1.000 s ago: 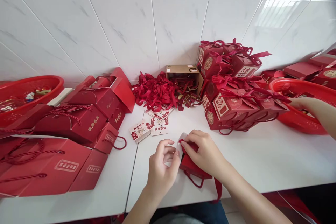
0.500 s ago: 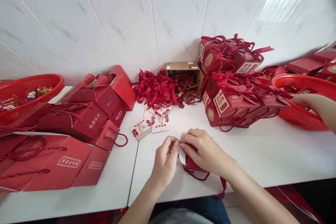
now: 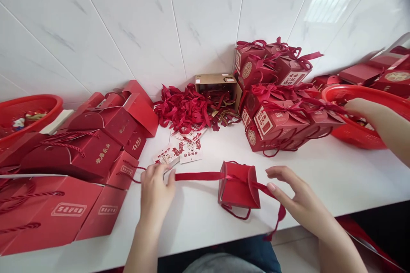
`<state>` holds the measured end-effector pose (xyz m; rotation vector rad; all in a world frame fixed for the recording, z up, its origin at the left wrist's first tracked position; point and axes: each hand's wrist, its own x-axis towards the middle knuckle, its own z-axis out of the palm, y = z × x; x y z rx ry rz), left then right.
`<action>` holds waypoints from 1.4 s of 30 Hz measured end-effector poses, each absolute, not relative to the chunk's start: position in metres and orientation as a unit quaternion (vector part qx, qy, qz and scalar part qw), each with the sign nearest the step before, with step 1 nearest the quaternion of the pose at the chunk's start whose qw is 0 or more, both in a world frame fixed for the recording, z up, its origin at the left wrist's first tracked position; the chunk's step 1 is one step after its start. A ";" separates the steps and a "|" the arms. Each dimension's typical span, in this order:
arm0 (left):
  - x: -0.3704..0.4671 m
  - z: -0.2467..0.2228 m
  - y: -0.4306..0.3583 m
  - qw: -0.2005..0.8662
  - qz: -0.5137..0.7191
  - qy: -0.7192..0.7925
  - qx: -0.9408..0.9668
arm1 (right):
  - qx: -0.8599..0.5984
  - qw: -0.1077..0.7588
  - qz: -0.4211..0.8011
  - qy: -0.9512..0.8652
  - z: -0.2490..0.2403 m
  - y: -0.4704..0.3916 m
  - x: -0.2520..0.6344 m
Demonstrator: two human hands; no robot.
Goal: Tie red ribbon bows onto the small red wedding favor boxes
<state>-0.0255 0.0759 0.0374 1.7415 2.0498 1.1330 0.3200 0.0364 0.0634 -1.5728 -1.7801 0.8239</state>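
A small red gift box (image 3: 239, 187) with a twisted cord handle stands on the white table between my hands. A dark red ribbon (image 3: 200, 176) runs across its top and out to both sides. To the left of the box, my left hand (image 3: 156, 190) pinches the ribbon and holds that stretch nearly straight. My right hand (image 3: 294, 190) is at the right of the box, thumb and fingers apart. The ribbon's right part passes by the thumb and hangs down toward the table edge; whether the thumb touches it I cannot tell.
Printed cards (image 3: 190, 151) lie beyond my left hand, before a ribbon heap (image 3: 184, 108) and a cardboard box (image 3: 216, 79). Larger red boxes (image 3: 86, 209) stand left; tied gift boxes (image 3: 282, 121) are stacked right. Another person's hand (image 3: 360, 108) reaches into a red basket (image 3: 368, 138).
My hands were together at the gift box, by a white piece at its left side. They have moved apart, the left drawing the ribbon leftward. The white piece no longer shows.
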 end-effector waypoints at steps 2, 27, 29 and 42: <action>0.000 0.042 0.074 0.194 0.408 0.632 0.629 | -0.583 0.296 0.388 -0.650 0.053 0.032 0.320; 0.030 0.074 0.075 0.242 0.406 0.415 0.777 | -0.468 0.327 0.328 -0.752 0.073 0.058 0.314; 0.029 0.073 0.074 0.187 0.404 0.380 0.811 | -0.488 0.327 0.334 -0.737 0.075 0.060 0.311; 0.019 0.047 0.072 0.079 0.347 0.412 0.839 | -0.493 0.272 0.487 -0.668 0.065 0.068 0.306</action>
